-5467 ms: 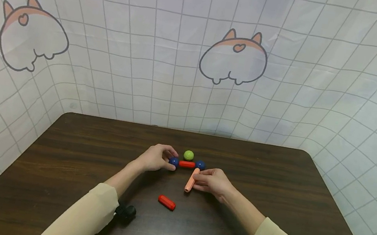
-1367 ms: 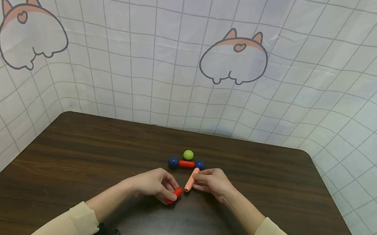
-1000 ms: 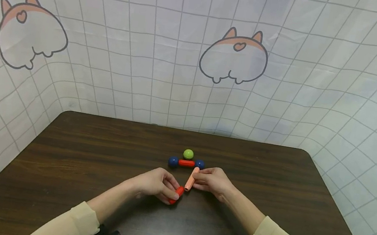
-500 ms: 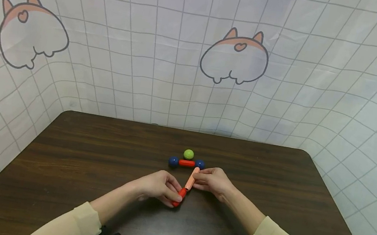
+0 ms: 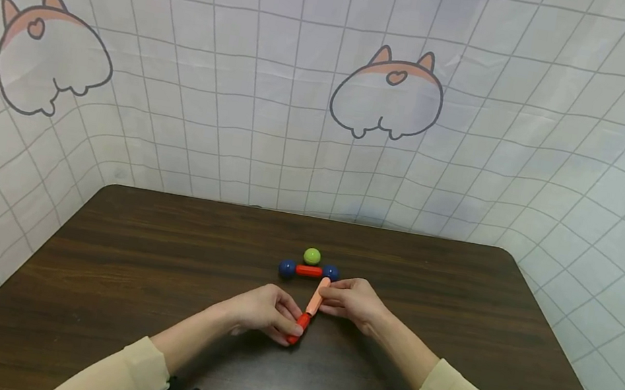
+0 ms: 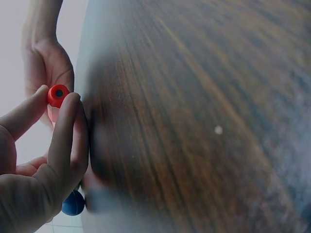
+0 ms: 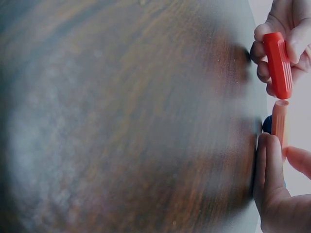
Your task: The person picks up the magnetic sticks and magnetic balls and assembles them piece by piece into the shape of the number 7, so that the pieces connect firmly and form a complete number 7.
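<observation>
White gridded cloth [image 5: 219, 88] hung behind a dark wooden table [image 5: 157, 245]. The left hand [image 5: 267, 311] pinched a red stick [image 5: 302, 322] at mid-table; the right hand [image 5: 356, 301] pinched a pink stick [image 5: 316, 298] just to its far right. Head view: the two sticks lined up end to end; farther back, a second red stick [image 5: 309, 271] lay between a left blue ball [image 5: 287, 269] and a right blue ball [image 5: 331, 273], near a green ball [image 5: 311, 256]. Left wrist view alone: a dark spot centred the held red stick's near end. Right wrist view: the pink stick's round end showed; contact could not be told.
</observation>
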### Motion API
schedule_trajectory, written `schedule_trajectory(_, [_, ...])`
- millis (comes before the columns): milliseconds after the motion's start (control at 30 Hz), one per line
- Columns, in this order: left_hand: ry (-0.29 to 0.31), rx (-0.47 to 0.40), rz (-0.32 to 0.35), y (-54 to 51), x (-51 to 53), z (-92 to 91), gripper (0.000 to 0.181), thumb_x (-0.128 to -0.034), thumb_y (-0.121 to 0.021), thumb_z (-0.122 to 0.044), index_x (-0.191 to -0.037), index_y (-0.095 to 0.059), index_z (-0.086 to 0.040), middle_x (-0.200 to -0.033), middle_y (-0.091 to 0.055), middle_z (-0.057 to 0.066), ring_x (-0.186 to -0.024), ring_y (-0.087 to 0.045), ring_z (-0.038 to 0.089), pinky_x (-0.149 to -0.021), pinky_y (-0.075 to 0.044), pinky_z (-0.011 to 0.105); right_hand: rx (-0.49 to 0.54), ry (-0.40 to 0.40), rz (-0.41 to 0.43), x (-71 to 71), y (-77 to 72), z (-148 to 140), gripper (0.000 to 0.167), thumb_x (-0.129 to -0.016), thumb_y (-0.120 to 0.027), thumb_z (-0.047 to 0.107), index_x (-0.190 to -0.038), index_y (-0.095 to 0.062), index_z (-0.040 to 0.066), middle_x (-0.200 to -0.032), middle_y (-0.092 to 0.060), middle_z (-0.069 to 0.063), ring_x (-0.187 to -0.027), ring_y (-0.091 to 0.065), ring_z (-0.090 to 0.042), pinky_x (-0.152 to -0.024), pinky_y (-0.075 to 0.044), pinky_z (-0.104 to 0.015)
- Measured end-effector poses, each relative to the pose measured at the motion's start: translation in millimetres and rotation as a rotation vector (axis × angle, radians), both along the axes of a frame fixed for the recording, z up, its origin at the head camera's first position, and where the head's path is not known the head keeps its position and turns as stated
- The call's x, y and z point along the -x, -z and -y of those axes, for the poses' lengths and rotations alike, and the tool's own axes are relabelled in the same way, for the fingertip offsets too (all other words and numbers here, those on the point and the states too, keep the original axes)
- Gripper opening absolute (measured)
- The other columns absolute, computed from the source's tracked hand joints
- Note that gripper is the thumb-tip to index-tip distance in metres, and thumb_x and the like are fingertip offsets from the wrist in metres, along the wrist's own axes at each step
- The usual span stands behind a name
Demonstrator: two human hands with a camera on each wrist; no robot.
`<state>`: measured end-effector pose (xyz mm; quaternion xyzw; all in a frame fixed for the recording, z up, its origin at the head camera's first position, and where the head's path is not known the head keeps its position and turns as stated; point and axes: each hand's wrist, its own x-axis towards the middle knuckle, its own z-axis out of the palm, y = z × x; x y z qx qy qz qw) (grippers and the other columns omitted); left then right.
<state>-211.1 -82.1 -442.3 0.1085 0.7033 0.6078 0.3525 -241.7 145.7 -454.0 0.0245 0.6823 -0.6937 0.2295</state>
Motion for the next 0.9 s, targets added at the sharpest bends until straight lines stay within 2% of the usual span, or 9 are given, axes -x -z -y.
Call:
schedule_trajectory(533, [-0.002, -0.021, 0.007, 1.6, -1.7, 1.8, 0.026, -0.0912, -0.075, 0.005, -0.114, -0.064, 0.01, -0.091, -0.069, 0.014, -0.079, -0.072, 0.02, -0.075, -0.06, 0.039, 0.0, 0.01, 0.011, 1.3, 2.2, 1.1, 0.044, -0.099, -0.065, 0.0, -0.133, -0.048, -0.022, -0.107, -0.068, -0.022, -0.088, -0.072, -0.02, -0.082, -0.058, -0.032])
schedule_trajectory(900, [-0.007, -0.017, 0.013, -0.1, -3.0, 4.7, 0.03, -0.0912, -0.074, 0.005, -0.118, -0.062, 0.009, -0.094, -0.067, 0.013, -0.079, -0.071, 0.019, -0.075, -0.06, 0.039, -0.03, -0.016, 0.004, 2.1, 1.0, -0.3, 0.041, -0.1, -0.065, 0.003, -0.131, -0.053, -0.022, -0.108, -0.069, -0.021, -0.089, -0.073, -0.019, -0.083, -0.058, -0.032])
